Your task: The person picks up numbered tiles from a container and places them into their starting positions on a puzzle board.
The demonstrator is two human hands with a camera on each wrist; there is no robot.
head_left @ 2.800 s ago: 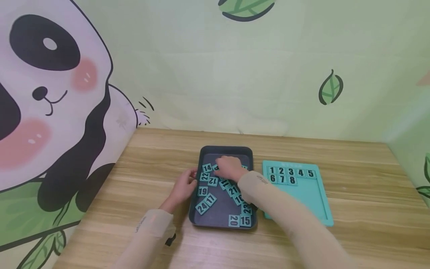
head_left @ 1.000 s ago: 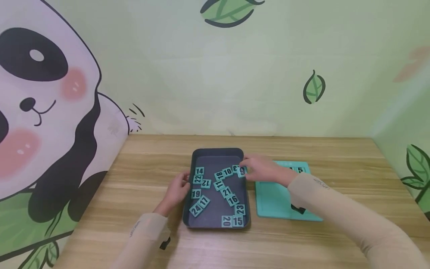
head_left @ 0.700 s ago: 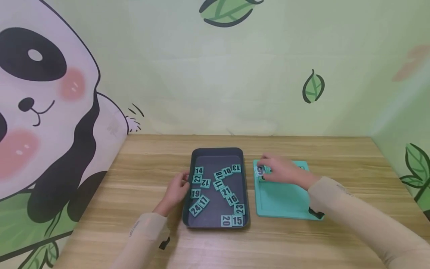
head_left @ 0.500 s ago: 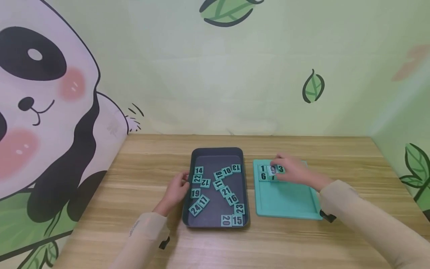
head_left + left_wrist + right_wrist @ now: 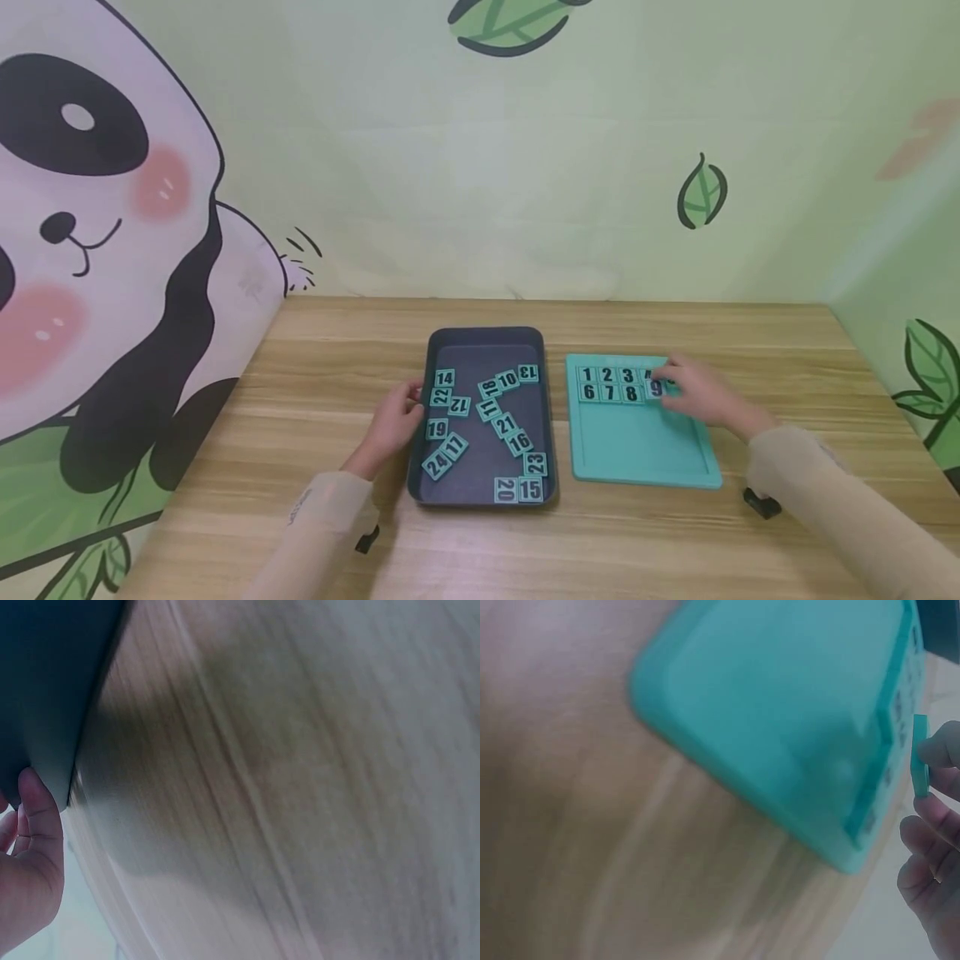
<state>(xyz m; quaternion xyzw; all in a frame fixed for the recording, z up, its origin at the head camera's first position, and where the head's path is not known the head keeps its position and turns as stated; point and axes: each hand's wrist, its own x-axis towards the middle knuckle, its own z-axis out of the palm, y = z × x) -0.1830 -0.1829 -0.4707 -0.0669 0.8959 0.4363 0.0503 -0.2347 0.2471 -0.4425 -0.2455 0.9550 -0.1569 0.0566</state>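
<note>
My right hand (image 5: 701, 392) pinches a square tile marked 9 (image 5: 656, 389) between thumb and fingers. It is above the turquoise board (image 5: 641, 450), just right of the tile marked 8 (image 5: 632, 393). The right wrist view catches the held tile (image 5: 920, 757) edge-on, raised above the board. On the board, tiles 1 to 5 form the top row, the last two partly covered by my hand; 6, 7 and 8 lie below. My left hand (image 5: 393, 425) rests against the left wall of the dark tray (image 5: 480, 337), its thumb (image 5: 41, 814) touching that wall.
Several loose number tiles lie in the tray at various angles, among them 21 (image 5: 504, 426), 14 (image 5: 445, 379) and 15 (image 5: 530, 489). Tray and board stand side by side on a wooden table (image 5: 360, 333), a narrow gap between them. A printed panda wall (image 5: 420, 167) rises behind.
My right hand has picked tile 9 out of the tray and carried it rightward across the board to beside tile 8. The left hand has stayed at the tray.
</note>
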